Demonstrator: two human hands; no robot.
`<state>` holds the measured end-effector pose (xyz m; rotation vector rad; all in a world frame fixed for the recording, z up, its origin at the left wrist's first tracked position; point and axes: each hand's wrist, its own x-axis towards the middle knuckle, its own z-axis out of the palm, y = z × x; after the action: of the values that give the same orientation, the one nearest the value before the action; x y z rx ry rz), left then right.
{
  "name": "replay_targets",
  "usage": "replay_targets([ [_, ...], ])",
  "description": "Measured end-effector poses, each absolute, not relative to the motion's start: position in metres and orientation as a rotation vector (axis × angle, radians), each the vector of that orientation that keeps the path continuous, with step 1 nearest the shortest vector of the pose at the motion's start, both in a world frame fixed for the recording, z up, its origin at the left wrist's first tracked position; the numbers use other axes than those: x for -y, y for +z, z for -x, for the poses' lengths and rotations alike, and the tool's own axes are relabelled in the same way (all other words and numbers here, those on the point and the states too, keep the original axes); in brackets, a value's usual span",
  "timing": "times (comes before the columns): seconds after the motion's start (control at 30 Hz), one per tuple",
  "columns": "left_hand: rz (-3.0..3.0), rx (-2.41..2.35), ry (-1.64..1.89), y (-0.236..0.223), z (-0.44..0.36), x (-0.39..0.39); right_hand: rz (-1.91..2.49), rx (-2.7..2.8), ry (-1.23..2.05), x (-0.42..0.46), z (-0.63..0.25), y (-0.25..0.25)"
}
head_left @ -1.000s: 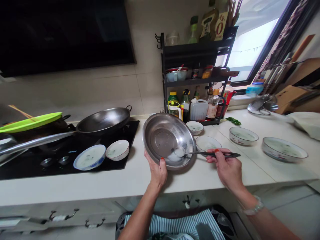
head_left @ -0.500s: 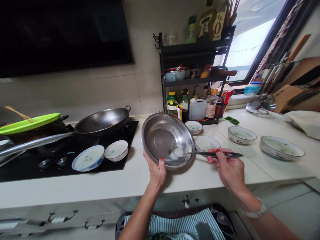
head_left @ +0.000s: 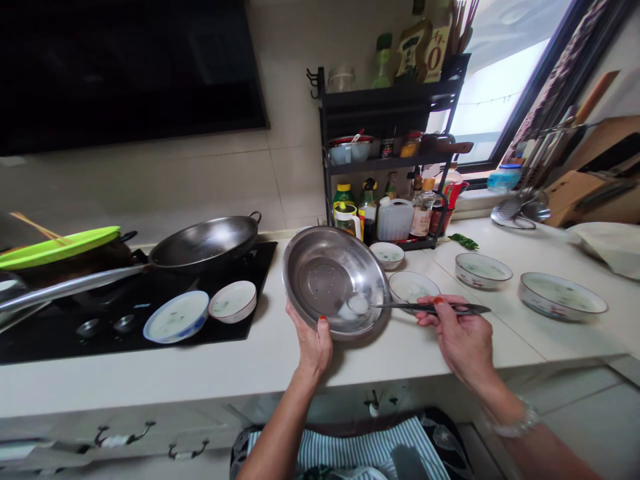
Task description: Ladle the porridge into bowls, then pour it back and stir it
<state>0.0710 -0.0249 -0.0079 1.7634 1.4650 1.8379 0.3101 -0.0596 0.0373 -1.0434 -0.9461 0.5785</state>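
My left hand (head_left: 314, 343) grips the near rim of a steel basin (head_left: 320, 267), thumb over the edge, and holds it tilted above the counter. A little pale liquid lies low in the basin on the right. My right hand (head_left: 460, 330) is closed around the dark handle of a ladle (head_left: 357, 304), whose bowl dips into that liquid. Just behind the ladle's handle stands a bowl of pale liquid (head_left: 413, 287), partly covered by handle and hand. A smaller bowl (head_left: 387, 255) with green bits sits behind the basin's right rim.
Two more filled bowls stand right, a round one (head_left: 483, 269) and a larger one (head_left: 563, 295). Left, a blue-rimmed bowl (head_left: 176, 317) and a small bowl (head_left: 233, 301) rest on the black cooktop (head_left: 115, 343), near a wok (head_left: 205, 243). A black rack (head_left: 385, 97) holds bottles behind.
My right hand has shifted slightly to the right with the ladle, whose bowl stays in the basin. My left hand and the basin have hardly moved.
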Motion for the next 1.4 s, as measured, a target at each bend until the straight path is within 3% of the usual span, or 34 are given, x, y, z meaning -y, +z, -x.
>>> replay_targets([
  [1.4, -1.765, -1.483, 1.819, -0.0139, -0.0709, 0.0222, 1.021, 0.888, 0.588, 0.0585, -0.3104, 0.0466],
])
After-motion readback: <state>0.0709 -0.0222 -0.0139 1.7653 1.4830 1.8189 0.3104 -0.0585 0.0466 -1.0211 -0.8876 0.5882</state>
